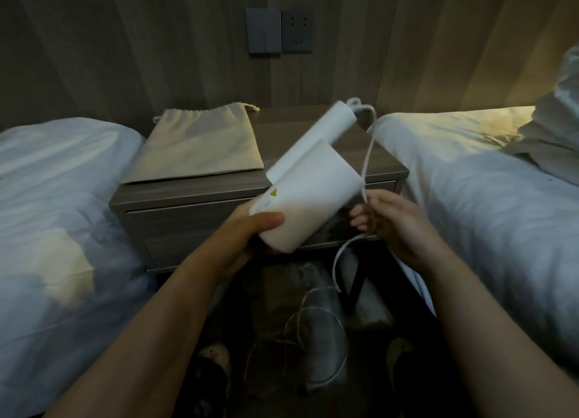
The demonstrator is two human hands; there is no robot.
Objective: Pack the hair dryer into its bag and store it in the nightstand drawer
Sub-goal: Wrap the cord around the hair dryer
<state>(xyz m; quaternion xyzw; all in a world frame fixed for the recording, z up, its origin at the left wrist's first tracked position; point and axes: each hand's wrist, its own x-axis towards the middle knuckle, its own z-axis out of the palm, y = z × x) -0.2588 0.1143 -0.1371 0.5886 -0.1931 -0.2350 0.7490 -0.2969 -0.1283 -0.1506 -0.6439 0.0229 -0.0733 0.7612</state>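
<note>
A white hair dryer [308, 195] is held in front of the nightstand [188, 195], its handle pointing up and away. My left hand [250, 236] grips the barrel from below. My right hand [388, 220] pinches the dryer's white cord [366, 154], which runs from the handle's end down through my fingers and trails in loops to the floor. A beige drawstring bag [200, 148] lies flat on the nightstand's top, left side, its mouth toward the wall. The nightstand drawer [175, 226] is closed.
A bed with white bedding [53, 217] flanks the nightstand on the left, another bed [488, 198] on the right with pillows [560, 126]. A switch and socket panel [279, 30] sits on the wooden wall. Slippers [213, 364] and loose cord lie on the dark floor.
</note>
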